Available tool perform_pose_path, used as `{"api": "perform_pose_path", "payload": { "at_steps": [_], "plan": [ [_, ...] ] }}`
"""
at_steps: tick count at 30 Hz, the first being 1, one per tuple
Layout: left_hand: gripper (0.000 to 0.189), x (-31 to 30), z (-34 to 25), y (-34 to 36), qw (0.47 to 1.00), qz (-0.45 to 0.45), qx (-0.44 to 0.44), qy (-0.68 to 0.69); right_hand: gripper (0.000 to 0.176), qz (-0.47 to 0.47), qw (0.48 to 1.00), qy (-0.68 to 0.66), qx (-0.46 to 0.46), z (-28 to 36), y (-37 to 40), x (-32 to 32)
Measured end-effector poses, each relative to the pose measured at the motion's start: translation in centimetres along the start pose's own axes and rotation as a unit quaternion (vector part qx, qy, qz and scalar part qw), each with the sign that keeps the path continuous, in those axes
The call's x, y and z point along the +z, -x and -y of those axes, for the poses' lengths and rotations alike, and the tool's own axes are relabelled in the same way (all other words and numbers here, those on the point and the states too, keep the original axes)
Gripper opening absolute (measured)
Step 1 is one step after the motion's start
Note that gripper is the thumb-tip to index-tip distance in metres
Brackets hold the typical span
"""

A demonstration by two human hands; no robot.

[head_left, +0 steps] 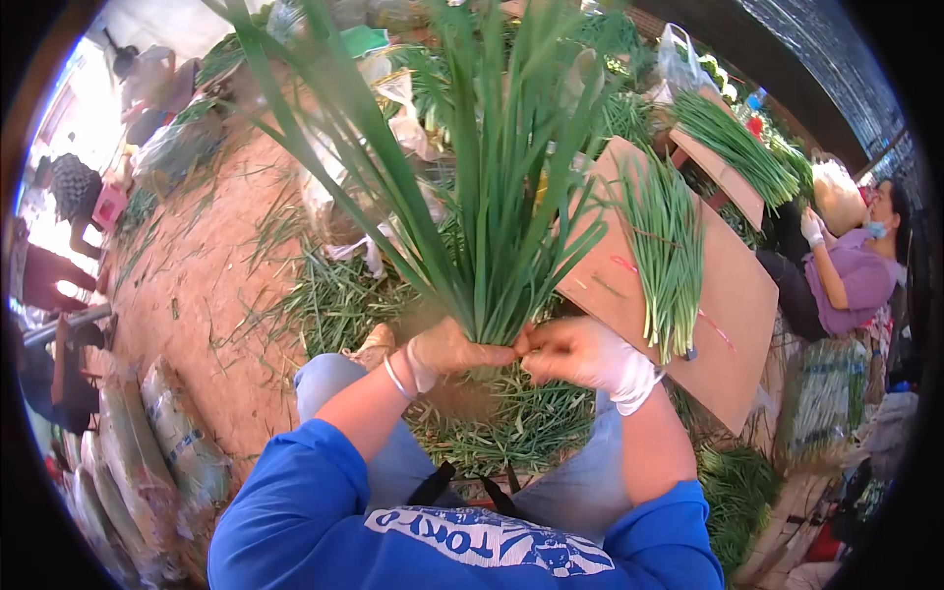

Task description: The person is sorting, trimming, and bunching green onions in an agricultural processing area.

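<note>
Upright in front of me stands a bunch of garlic chives [482,226], its long green leaves fanning out at the top. My left hand [450,352], in a thin glove, is wrapped round its lower end. Close beside it, my right hand [575,356], also gloved, is closed with fingertips at the edge of the bunch. Whether those fingertips pinch a leaf or something else I cannot make out. Loose cut leaves [492,433] lie in a heap between my knees, below both hands.
To the right, a brown board [733,369] bears a pile of chives [664,256] and pink ties. Another board [723,177] behind it holds more chives. A seated person [855,261] is at far right. Plastic-wrapped bundles [147,462] lie at lower left. Other people are at far left.
</note>
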State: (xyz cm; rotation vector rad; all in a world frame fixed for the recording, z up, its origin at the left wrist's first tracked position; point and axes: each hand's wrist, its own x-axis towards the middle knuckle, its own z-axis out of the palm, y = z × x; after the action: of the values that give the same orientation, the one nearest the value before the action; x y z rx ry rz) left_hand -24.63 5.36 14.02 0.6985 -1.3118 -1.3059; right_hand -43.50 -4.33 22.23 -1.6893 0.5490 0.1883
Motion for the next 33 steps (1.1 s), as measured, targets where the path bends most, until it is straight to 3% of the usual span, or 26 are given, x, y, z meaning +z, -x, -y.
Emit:
{"api": "perform_pose_path", "payload": {
  "at_steps": [2,3,5,10,12,14,16,18,22,25,26,28,32,33],
  "plan": [
    [0.018,0.3,-1.6,-0.1,0.990,-0.053,-0.133,0.004,0.041,-0.260,0.937,-0.203,-0.119,-0.3,0.7,-0.1],
    [0.020,0.2,-1.2,0.1,0.989,-0.044,-0.138,-0.002,0.041,-0.266,0.935,-0.205,-0.112,-0.4,0.7,-0.3],
    [0.023,0.3,-0.5,0.5,0.984,-0.041,-0.170,0.012,0.038,-0.445,0.798,-0.314,-0.258,-0.5,0.2,-0.7],
    [0.039,0.7,1.4,1.3,0.972,-0.015,-0.233,0.032,0.033,-0.410,0.821,-0.307,-0.252,0.2,-0.1,-0.3],
    [0.039,0.7,1.3,1.4,0.971,-0.008,-0.237,0.014,0.029,-0.373,0.857,-0.299,-0.194,-0.9,-0.8,-0.5],
    [0.040,1.0,1.0,1.7,0.971,-0.006,-0.239,-0.003,0.026,-0.368,0.854,-0.322,-0.176,-1.3,-0.9,-0.9],
    [0.041,0.8,0.8,2.1,0.965,-0.056,-0.204,0.158,0.024,-0.338,0.835,-0.388,-0.193,-1.1,-1.2,-1.5],
    [0.045,0.2,1.3,2.8,0.972,-0.055,-0.192,0.125,0.025,-0.337,0.840,-0.388,-0.171,-0.9,-1.2,-1.6],
    [0.044,1.0,-1.6,3.0,0.896,-0.268,-0.270,0.229,0.023,-0.380,0.830,-0.377,-0.157,-0.7,-0.7,-2.5],
    [0.044,-0.4,-0.9,4.2,0.902,-0.212,-0.278,0.254,0.018,-0.350,0.788,-0.460,-0.213,-1.3,0.0,-3.8],
    [0.043,-0.5,-0.9,3.9,0.905,-0.200,-0.291,0.236,0.021,-0.360,0.764,-0.469,-0.260,-1.7,-0.2,-4.1],
    [0.041,-0.1,-0.9,3.6,0.921,-0.196,-0.235,0.243,0.022,-0.429,0.738,-0.447,-0.270,-2.4,0.1,-5.3],
    [0.045,-0.3,-0.9,3.6,0.922,-0.210,-0.216,0.242,0.022,-0.436,0.735,-0.422,-0.304,-4.4,0.6,-7.3],
    [0.047,-0.4,-0.9,3.5,0.928,-0.224,-0.194,0.228,0.025,-0.459,0.777,-0.352,-0.248,-4.2,0.0,-7.0]
  ]
}}
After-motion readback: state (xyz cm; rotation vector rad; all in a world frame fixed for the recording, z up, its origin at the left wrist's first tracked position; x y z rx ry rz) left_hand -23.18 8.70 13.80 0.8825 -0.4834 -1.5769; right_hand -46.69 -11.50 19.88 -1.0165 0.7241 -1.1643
